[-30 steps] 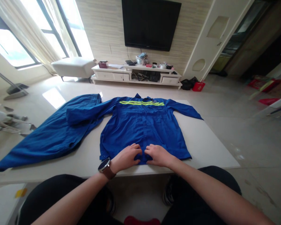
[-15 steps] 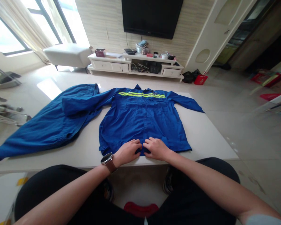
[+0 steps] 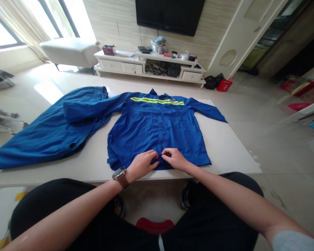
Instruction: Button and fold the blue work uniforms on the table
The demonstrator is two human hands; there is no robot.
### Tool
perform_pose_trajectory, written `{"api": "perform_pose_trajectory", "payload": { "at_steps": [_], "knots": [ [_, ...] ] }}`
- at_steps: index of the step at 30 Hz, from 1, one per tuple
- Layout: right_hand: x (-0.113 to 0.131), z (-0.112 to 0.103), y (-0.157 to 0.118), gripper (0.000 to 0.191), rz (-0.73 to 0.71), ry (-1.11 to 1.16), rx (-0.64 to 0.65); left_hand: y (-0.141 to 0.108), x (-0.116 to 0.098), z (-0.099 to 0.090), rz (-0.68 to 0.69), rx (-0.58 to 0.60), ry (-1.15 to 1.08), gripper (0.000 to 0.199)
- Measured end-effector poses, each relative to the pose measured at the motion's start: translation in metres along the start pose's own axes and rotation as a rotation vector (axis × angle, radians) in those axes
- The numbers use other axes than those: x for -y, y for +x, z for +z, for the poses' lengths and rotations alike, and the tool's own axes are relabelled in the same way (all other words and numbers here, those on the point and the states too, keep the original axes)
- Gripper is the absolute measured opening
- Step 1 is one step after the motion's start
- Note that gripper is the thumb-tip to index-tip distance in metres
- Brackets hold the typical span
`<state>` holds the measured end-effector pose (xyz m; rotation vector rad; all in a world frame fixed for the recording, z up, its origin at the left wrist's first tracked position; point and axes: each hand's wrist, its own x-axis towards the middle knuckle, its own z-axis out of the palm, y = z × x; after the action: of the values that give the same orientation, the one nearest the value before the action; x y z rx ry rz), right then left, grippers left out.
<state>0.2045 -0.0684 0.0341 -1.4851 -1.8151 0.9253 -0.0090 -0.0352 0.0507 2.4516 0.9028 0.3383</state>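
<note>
Head view: left hand (image 3: 142, 164) and right hand (image 3: 176, 158) at the lower front of the blue jacket (image 3: 143, 129), spread face-up on the white table (image 3: 219, 146).
Judgement: works best with front edges level at the hem and light fingertip pressure, so the cloth isn't dragged askew. Pose: forearms angle inward, fingers curled, hands nearly meeting at the button line (image 3: 160, 134). Thumb-to-finger gaps narrow; cannot tell whether cloth is pinched.

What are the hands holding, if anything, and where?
Blue jacket, by its front placket near the hem: the right hand seems to pinch it; the left hand may too.
</note>
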Motion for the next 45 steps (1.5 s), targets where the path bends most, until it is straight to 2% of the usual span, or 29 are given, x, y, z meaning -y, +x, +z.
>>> {"api": "perform_pose_trajectory", "payload": {
  "at_steps": [4, 7, 12, 16, 20, 24, 30, 33, 39, 43, 45],
  "knots": [
    [0.000, 0.000, 0.003, 0.018, 0.091, 0.205, 0.002, -0.003, -0.006, -0.002, 0.025, -0.059, -0.015, 0.012],
    [0.000, -0.001, 0.003, 0.021, 0.136, 0.293, 0.035, -0.004, -0.008, -0.001, 0.009, -0.113, -0.115, 0.010],
    [0.002, -0.002, 0.002, 0.026, 0.168, 0.417, 0.078, 0.001, -0.003, 0.003, -0.116, -0.188, -0.374, 0.018],
    [0.006, 0.000, 0.000, 0.030, 0.182, 0.507, 0.068, 0.003, -0.002, 0.002, -0.200, -0.240, -0.473, 0.030],
    [0.010, 0.002, -0.001, 0.033, 0.175, 0.571, 0.041, 0.000, -0.007, 0.001, -0.207, -0.213, -0.419, 0.037],
    [0.011, 0.002, -0.002, 0.032, 0.174, 0.599, 0.062, -0.003, -0.009, 0.007, -0.271, -0.160, -0.371, 0.030],
    [0.014, -0.003, -0.003, 0.031, 0.163, 0.589, 0.126, -0.007, -0.012, 0.008, -0.109, -0.197, -0.358, 0.017],
    [0.015, -0.006, -0.003, 0.031, 0.173, 0.571, 0.128, -0.009, -0.014, 0.006, -0.057, -0.172, -0.339, 0.016],
    [0.013, -0.006, -0.003, 0.029, 0.148, 0.530, 0.122, -0.008, -0.015, 0.003, -0.044, -0.169, -0.289, 0.020],
    [0.013, -0.004, -0.004, 0.027, 0.146, 0.513, 0.131, -0.009, -0.016, 0.001, -0.067, -0.147, -0.308, 0.014],
    [0.014, -0.004, -0.004, 0.025, 0.145, 0.499, 0.155, -0.009, -0.015, 0.001, -0.088, -0.127, -0.330, 0.021]
  ]
}}
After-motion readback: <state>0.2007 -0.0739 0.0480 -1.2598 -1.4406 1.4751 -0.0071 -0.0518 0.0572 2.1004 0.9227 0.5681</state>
